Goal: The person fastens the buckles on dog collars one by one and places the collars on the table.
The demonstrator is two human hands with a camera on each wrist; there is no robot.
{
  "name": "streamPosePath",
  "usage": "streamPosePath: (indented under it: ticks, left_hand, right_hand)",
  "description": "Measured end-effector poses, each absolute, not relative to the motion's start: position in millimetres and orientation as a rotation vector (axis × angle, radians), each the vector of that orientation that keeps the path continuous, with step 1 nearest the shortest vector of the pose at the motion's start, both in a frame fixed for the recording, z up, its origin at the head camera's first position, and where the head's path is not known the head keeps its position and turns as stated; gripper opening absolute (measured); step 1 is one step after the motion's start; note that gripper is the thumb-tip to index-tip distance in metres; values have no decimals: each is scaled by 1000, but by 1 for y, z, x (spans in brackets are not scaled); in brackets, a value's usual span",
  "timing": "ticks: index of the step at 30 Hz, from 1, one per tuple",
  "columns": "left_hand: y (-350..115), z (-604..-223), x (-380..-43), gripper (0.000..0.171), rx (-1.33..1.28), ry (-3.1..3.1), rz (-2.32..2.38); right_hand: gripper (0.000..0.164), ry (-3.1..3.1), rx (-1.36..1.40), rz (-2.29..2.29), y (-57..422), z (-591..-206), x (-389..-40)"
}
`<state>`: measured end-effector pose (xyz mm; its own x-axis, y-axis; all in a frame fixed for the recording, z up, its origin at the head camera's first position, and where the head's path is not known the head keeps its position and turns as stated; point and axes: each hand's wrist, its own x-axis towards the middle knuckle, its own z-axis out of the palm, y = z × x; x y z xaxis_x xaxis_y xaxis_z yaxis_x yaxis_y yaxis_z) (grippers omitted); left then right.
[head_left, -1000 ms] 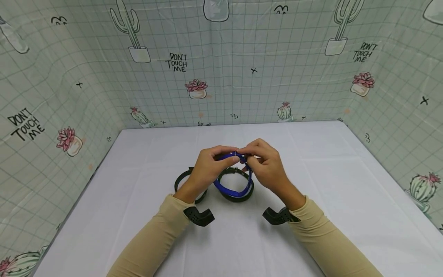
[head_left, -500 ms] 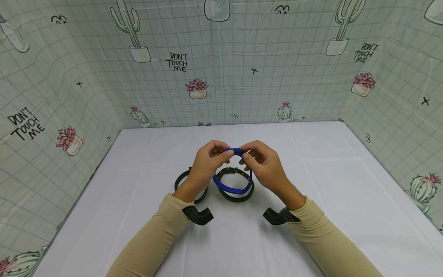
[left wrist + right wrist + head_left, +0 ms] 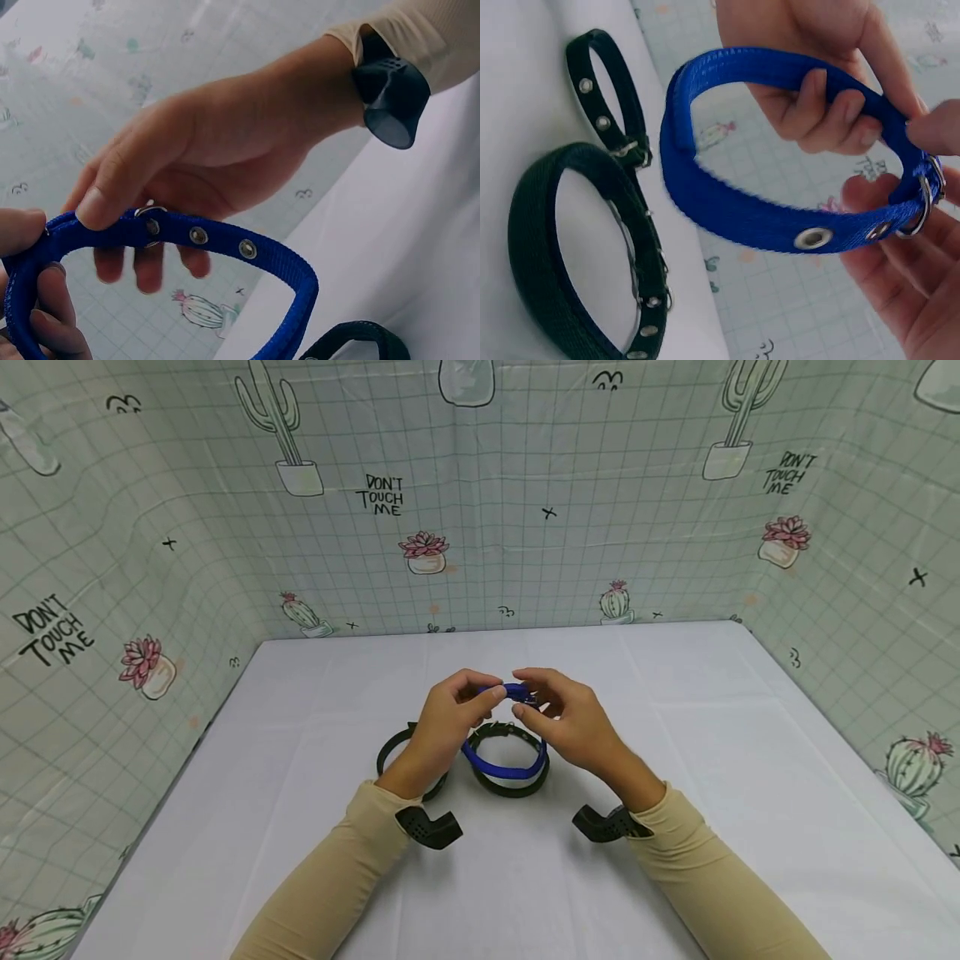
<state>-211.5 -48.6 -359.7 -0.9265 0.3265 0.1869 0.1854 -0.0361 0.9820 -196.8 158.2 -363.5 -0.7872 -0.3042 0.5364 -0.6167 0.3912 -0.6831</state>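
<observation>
A blue pet collar [image 3: 510, 772] with metal eyelets is held up in a loop over the table. My left hand [image 3: 446, 714] pinches its upper band between thumb and fingers, some fingertips curling inside the loop. Close by the buckle, my right hand [image 3: 566, 710] has its thumb and index finger spread apart. In the left wrist view, the right thumb overlaps the band of the collar [image 3: 292, 300], with the other fingers behind and below. A ring and buckle show at the right fingers in the right wrist view, along the collar [image 3: 727, 204].
Two dark green collars lie on the white table [image 3: 510, 893]. One green collar [image 3: 510, 792] sits just below the blue loop; the other dark collar [image 3: 384, 756] is partly hidden by my left wrist. A patterned cloth [image 3: 480, 560] walls the back and sides.
The hands have drawn slightly apart along the upper band. My right thumb and index finger have spread from their earlier pinch, while the left keeps its hold.
</observation>
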Motion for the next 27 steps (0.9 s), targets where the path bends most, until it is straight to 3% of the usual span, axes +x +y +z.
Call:
streamPosePath:
  ticks: [8, 21, 27]
  left_hand:
    - [-50, -359, -214, 24, 515, 2087, 2137]
    - [-46, -367, -218, 25, 325, 1975, 2269]
    - [-43, -372, -219, 29, 402, 2077, 2162]
  right_hand:
    - [43, -2493, 745, 1481, 165, -365, -200]
    - [25, -2549, 594, 1731, 181, -379, -209]
    - [20, -2497, 543, 1760, 191, -381, -215]
